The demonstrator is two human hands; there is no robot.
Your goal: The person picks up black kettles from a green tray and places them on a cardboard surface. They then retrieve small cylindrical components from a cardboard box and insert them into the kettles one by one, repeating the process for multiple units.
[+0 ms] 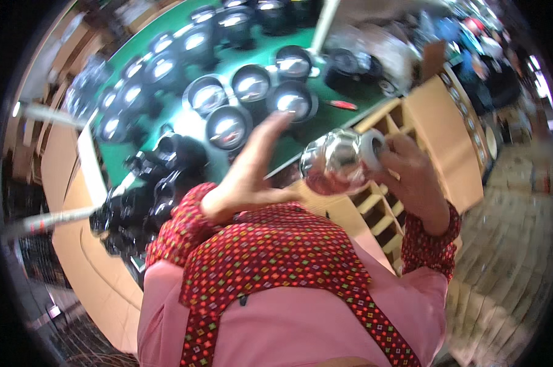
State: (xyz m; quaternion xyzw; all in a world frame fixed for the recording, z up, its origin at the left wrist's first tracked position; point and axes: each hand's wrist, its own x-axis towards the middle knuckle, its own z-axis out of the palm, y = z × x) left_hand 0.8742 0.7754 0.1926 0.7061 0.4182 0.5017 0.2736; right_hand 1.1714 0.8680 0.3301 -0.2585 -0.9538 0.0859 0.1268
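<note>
My right hand [408, 174] grips a silvery, mirrored, bulb-shaped vessel [334, 162] by the whitish ring around its neck. The vessel lies tipped sideways, its rounded body turned toward my left hand. Blurred a little, my left hand [249, 168] is open, with fingers stretched forward and thumb apart, and holds nothing. Just beyond its fingertips stands a dark round pot [290, 101] with a shiny inside. A similar pot [227, 127] sits close by on the green tabletop [313, 136].
Rows of dark pots [194, 43] fill the back of the table. Glossy black parts [166, 165] are heaped at the left. A small red tool [342, 105] lies near the table's right edge. Below the vessel is an open cardboard box [445, 137] with dividers.
</note>
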